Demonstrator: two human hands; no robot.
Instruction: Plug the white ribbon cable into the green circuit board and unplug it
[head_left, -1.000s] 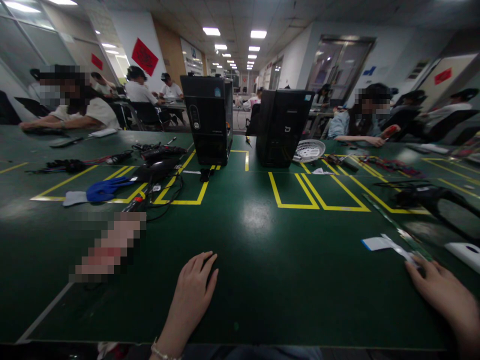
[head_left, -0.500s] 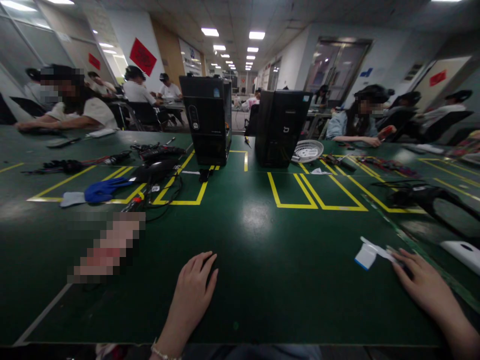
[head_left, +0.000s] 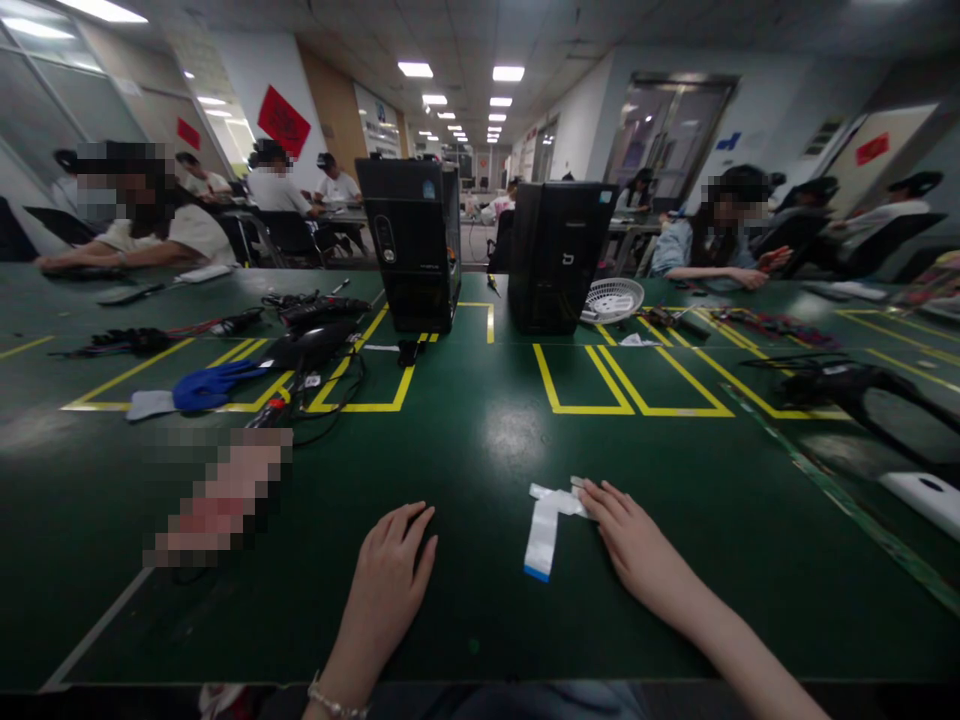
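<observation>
A white flat ribbon cable [head_left: 543,535] with a blue-tipped end lies bent on the green table in front of me, right of centre. The fingertips of my right hand [head_left: 628,535] are closed on its upper right end; the thumb and the exact grip are partly hidden. To the left of the cable and apart from it, my left hand [head_left: 394,560] rests palm down on the table with its fingers loosely stretched. Nothing is in that hand.
Two black computer towers [head_left: 409,245] stand at the back middle of the green table [head_left: 480,620]. A blue glove [head_left: 214,385] and dark cables lie left. A white round grille [head_left: 611,300] sits behind right, near a black frame [head_left: 885,390]. People sit across the table.
My right hand has moved left across the table, bringing the ribbon cable from the right side towards the middle. My left hand has stayed in place.
</observation>
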